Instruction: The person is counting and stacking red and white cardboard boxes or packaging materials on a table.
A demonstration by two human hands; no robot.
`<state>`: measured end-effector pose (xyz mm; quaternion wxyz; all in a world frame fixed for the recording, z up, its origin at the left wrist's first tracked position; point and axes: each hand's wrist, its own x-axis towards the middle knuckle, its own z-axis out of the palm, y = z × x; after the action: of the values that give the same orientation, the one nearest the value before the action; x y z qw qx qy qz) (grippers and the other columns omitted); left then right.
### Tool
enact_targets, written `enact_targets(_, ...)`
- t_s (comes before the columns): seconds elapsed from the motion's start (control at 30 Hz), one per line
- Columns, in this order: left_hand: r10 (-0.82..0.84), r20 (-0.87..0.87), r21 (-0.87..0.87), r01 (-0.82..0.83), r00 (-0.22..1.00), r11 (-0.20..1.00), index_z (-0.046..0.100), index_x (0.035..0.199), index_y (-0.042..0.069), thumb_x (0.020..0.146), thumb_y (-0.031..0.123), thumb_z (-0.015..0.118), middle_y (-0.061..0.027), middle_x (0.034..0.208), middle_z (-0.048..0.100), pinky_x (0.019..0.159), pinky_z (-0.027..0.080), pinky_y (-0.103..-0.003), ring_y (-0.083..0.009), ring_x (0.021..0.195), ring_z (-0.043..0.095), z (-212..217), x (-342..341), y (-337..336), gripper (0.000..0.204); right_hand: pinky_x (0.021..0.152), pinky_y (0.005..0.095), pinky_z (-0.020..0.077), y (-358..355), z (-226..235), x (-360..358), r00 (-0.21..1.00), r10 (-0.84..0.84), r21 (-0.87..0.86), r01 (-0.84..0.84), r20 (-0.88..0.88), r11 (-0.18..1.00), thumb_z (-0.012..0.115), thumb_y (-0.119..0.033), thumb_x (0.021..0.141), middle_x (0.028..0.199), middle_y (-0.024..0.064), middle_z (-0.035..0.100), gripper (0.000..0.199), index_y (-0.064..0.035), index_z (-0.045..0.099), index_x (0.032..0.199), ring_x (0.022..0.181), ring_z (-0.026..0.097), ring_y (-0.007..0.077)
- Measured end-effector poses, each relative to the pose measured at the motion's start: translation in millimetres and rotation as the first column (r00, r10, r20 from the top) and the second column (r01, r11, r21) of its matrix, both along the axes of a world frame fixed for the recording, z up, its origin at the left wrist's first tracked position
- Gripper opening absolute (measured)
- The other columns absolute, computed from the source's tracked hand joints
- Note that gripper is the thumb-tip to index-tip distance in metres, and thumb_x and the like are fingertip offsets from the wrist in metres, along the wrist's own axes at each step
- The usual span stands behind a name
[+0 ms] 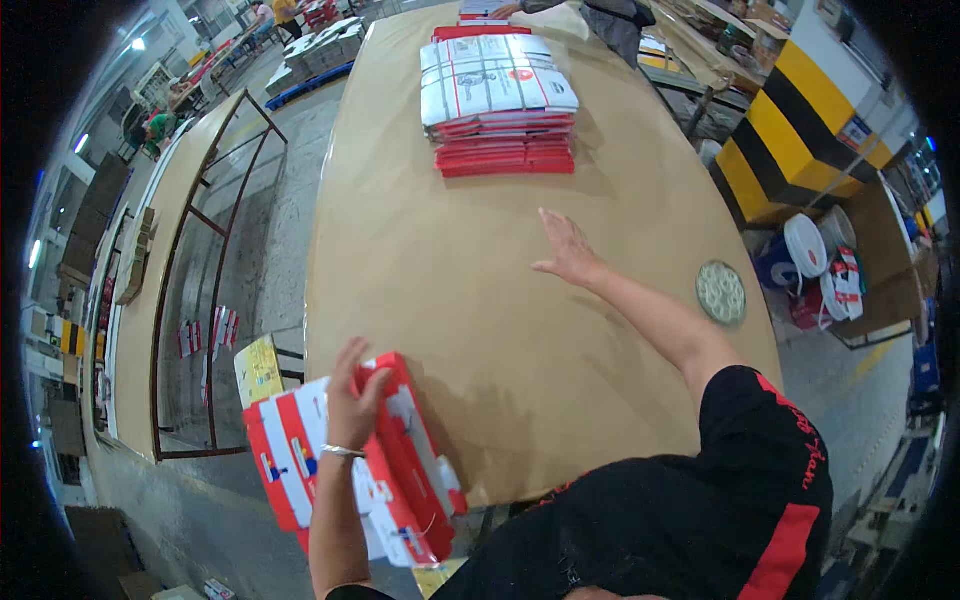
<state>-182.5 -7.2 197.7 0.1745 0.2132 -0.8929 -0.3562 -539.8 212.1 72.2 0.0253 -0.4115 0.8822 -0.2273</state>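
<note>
My left hand (355, 395) is over a pile of red-and-white flat cartons (285, 435) at the near left corner of the table. Its fingers are apart and a little blurred, with nothing between them; whether it touches the top carton I cannot tell. A pale band circles that wrist. Farther right, my right hand (570, 250) reaches out above the brown-covered table (500, 350), thumb and fingers spread, holding nothing. Beyond it lies a tall stack of folded white-and-red cartons (500, 100), with strings across the top.
A round patterned glass-like disc (721, 293) lies near the table's right edge. Buckets (805, 245) stand beside a yellow-and-black striped pillar (800, 130). Another person (610, 25) is at the far end. A long metal-framed table (185, 270) runs along the left.
</note>
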Motion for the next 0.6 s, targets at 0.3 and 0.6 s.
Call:
enact_targets(0.3,0.005,0.11,0.957,-0.108,0.994,0.269,0.025,0.139,-0.001,0.086,0.044,0.059,-0.0168,0.141,0.033,0.098,0.039,-0.04,-0.0263,0.123,0.041,-146.3,-264.7,41.1,0.076,0.11,0.0513,0.0144,-96.8,9.5,-186.1,0.946,0.094,0.15,-0.048,-0.31,0.987,0.081,-0.04,0.06,0.145,0.0207,0.017,0.114,-0.0119,0.01,0.144,0.136,0.014,0.0368)
enact_targets(0.6,0.401,0.095,0.994,-0.063,0.911,-0.094,0.007,0.14,0.003,0.063,0.067,0.069,-0.0126,0.131,0.038,0.099,0.031,-0.05,-0.0272,0.118,0.038,-218.9,-492.6,-15.3,0.118,0.095,0.0416,0.0402,-157.0,-9.1,-321.9,0.955,0.187,0.328,-0.105,-0.229,0.939,0.076,-0.053,0.059,0.131,0.014,0.046,0.11,-0.0115,0.018,0.143,0.12,0.045,0.028)
